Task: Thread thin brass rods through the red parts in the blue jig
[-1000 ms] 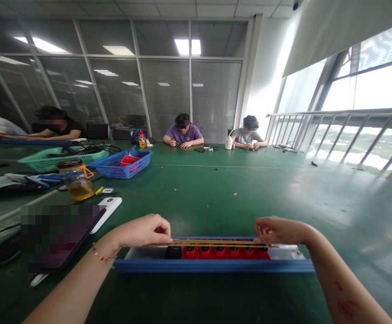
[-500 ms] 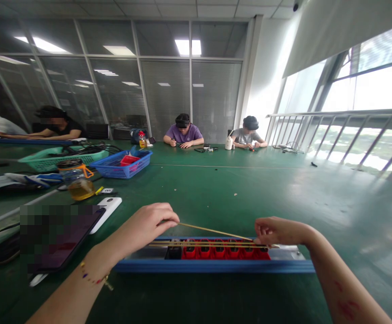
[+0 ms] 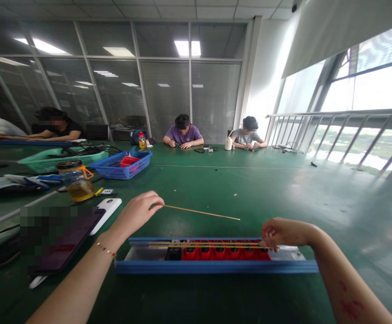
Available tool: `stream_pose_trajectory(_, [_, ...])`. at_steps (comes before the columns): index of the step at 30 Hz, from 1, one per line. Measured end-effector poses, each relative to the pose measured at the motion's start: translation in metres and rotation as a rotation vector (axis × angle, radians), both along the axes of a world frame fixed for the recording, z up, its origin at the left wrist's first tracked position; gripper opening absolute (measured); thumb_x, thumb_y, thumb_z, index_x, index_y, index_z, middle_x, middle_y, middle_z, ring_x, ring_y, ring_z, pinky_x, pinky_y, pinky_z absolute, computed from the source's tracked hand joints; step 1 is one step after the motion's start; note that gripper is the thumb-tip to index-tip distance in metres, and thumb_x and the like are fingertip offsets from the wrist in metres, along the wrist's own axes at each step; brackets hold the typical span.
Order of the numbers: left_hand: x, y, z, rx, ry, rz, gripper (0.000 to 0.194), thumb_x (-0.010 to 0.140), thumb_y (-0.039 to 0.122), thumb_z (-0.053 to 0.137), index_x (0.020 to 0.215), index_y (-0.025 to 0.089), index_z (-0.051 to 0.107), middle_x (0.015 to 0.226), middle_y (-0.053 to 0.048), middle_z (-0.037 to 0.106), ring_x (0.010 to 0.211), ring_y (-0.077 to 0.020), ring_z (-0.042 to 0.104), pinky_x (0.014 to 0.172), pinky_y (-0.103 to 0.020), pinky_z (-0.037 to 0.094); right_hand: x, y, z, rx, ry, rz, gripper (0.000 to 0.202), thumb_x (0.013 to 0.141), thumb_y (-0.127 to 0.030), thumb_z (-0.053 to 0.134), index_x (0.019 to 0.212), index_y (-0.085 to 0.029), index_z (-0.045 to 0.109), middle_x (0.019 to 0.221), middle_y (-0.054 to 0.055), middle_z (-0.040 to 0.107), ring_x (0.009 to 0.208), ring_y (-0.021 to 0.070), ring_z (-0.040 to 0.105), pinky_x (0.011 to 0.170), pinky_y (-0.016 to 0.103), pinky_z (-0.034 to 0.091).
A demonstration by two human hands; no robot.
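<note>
My left hand (image 3: 145,208) pinches one end of a thin bamboo stick (image 3: 201,212), which slants down to the right above the table, its far end free. Several more bamboo sticks (image 3: 209,245) lie lengthwise over a long blue-edged tray (image 3: 216,267). Closed fingers of my right hand (image 3: 273,233) grip those sticks near their right ends; the fingertips are partly hidden. Under the sticks, a row of small red boxes (image 3: 219,254) and a black box (image 3: 173,254) sit in the tray's metal channel.
Left of the tray lie a dark tablet-like device (image 3: 69,236) and a white object (image 3: 106,213). Farther back stand a jar (image 3: 79,183), a blue basket (image 3: 120,168) and a green basket (image 3: 40,159). People (image 3: 184,132) sit across the green table (image 3: 196,184).
My left hand has moved up and to the left, drawing its single stick away from my right hand and the others. My right hand has shifted slightly right, still at the bundle.
</note>
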State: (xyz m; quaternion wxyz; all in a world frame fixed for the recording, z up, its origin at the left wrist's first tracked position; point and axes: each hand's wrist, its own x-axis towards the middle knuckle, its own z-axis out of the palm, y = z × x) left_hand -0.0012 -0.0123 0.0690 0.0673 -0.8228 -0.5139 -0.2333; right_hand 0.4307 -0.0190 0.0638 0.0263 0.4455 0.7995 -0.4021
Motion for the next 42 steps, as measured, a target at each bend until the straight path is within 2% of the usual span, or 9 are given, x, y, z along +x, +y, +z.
stream_pose_trajectory(6, [0.002,0.014,-0.030,-0.174,0.024,0.023,0.016,0.079,0.026,0.045,0.078,0.024,0.061,0.084,0.001,0.059,0.073,-0.0123,0.055,0.067,-0.022,0.038,0.000,-0.001,0.000,-0.012,0.013,0.000,0.035,0.073,-0.047,0.054,0.073,-0.012,0.061,0.067,0.006,0.065,0.063,0.0172,0.061,0.057,0.024,0.046])
stream_pose_trajectory(14, [0.019,0.017,-0.054,-0.325,0.087,0.063,0.014,0.075,0.021,0.048,0.075,0.024,0.062,0.079,0.000,0.061,0.073,-0.0138,0.055,0.066,-0.023,0.037,-0.003,-0.004,0.007,0.095,-0.019,0.027,0.039,0.075,-0.050,0.051,0.073,-0.012,0.062,0.071,0.007,0.066,0.065,0.0168,0.060,0.056,0.022,0.044])
stream_pose_trajectory(19, [0.018,0.022,-0.065,-0.413,0.064,0.080,0.014,0.073,0.019,0.049,0.077,0.024,0.062,0.083,0.000,0.062,0.077,-0.0139,0.056,0.066,-0.022,0.039,-0.003,-0.006,0.011,0.149,-0.021,0.037,0.038,0.076,-0.049,0.049,0.074,-0.013,0.062,0.072,0.006,0.066,0.066,0.0164,0.060,0.057,0.022,0.043])
stream_pose_trajectory(26, [0.014,0.021,-0.068,-0.398,0.010,0.043,0.011,0.074,0.023,0.051,0.076,0.023,0.062,0.078,0.000,0.061,0.073,-0.0134,0.056,0.065,-0.022,0.040,-0.010,-0.010,0.019,0.256,-0.025,-0.060,0.041,0.079,-0.054,0.041,0.084,-0.017,0.058,0.064,0.001,0.060,0.055,0.0124,0.051,0.049,0.021,0.039])
stream_pose_trajectory(29, [0.015,0.019,-0.066,-0.397,0.009,0.051,0.011,0.074,0.023,0.051,0.076,0.023,0.062,0.079,0.000,0.061,0.073,-0.0134,0.056,0.065,-0.022,0.040,-0.019,-0.012,0.026,0.341,0.015,-0.024,0.043,0.081,-0.053,0.037,0.089,-0.018,0.061,0.072,0.002,0.060,0.063,0.0139,0.051,0.056,0.023,0.039])
stream_pose_trajectory(33, [0.016,0.018,-0.064,-0.398,0.001,0.055,0.013,0.075,0.021,0.049,0.076,0.022,0.062,0.080,-0.001,0.062,0.075,-0.0134,0.057,0.065,-0.022,0.039,-0.022,-0.015,0.037,0.384,0.139,-0.029,0.046,0.083,-0.052,0.032,0.084,-0.017,0.062,0.078,0.003,0.060,0.072,0.0161,0.051,0.066,0.024,0.040])
stream_pose_trajectory(37, [0.016,0.018,-0.065,-0.397,0.000,0.043,0.015,0.075,0.021,0.047,0.077,0.023,0.062,0.081,-0.001,0.062,0.075,-0.0139,0.057,0.066,-0.022,0.039,-0.008,-0.017,0.042,0.444,0.207,-0.153,0.045,0.083,-0.053,0.034,0.083,-0.016,0.060,0.075,0.002,0.056,0.067,0.0142,0.048,0.061,0.023,0.039])
stream_pose_trajectory(42, [0.015,0.019,-0.066,-0.385,-0.006,0.035,0.017,0.076,0.022,0.047,0.077,0.023,0.063,0.082,-0.001,0.063,0.077,-0.0147,0.057,0.067,-0.023,0.039,0.017,-0.014,0.039,0.463,0.156,-0.284,0.044,0.082,-0.053,0.035,0.088,-0.017,0.059,0.065,0.001,0.050,0.057,0.0118,0.042,0.051,0.022,0.037])
